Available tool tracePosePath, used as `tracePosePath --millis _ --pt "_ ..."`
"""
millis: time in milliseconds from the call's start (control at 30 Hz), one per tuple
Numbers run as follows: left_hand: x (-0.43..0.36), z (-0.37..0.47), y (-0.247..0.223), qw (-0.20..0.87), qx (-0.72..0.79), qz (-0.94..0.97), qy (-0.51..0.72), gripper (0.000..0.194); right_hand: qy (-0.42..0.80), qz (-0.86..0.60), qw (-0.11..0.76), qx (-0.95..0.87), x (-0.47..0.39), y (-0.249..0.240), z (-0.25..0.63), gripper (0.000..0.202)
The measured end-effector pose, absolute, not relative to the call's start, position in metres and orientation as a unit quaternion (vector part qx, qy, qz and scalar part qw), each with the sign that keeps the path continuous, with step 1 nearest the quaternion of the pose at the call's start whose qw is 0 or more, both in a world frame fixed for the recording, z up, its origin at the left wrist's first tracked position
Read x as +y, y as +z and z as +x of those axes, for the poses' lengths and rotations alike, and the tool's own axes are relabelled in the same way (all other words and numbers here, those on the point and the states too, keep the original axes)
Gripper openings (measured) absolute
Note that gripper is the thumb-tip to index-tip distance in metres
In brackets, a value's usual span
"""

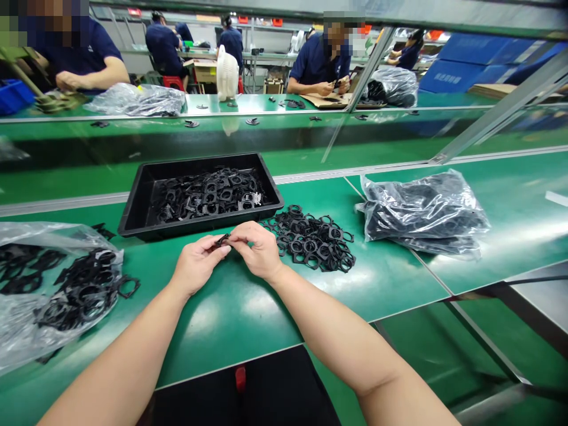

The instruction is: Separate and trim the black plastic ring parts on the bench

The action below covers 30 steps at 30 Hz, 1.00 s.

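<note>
My left hand [198, 264] is closed, pinching a small black plastic part [222, 239] between thumb and fingers. From the other side my right hand [257, 248] grips the same part, so most of it is hidden. Just behind both hands stands a black tray [199, 228] holding many flat black parts with round holes. Right of my right hand lies a loose pile of black ring-shaped parts [313, 239] on the green table [213, 331]. To the left, an open clear plastic bag [84, 234] spills similar black parts.
A filled clear bag of black parts [426, 210] lies at the right. Beyond the table runs a green belt [302, 142] with scattered black pieces. Across it, co-workers sit at benches, one person [317, 62] handling something. A metal post [370, 68] rises at the centre right.
</note>
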<state>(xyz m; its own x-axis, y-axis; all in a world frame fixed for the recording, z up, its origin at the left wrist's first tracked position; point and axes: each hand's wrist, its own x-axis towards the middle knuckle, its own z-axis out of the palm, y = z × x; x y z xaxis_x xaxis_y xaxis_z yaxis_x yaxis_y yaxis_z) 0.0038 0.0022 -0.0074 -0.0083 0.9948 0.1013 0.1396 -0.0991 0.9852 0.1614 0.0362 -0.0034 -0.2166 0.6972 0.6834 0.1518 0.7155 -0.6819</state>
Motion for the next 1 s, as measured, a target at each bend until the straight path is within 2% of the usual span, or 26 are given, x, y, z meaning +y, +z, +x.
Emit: tracePosePath --millis 567,867,1000 --pt "0.002 0.004 -0.006 0.426 0.503 0.565 0.496 0.029 0.27 -0.301 0.539 -0.739 0.036 -0.003 0.162 0.004" --pt "0.001 0.002 0.005 0.306 0.499 0.67 0.457 0.021 0.297 -0.309 0.538 -0.726 0.033 -0.001 0.162 0.006" --pt "0.0 0.003 0.006 0.34 0.498 0.653 0.458 0.017 0.341 -0.319 0.525 -0.712 0.035 -0.004 0.161 0.008"
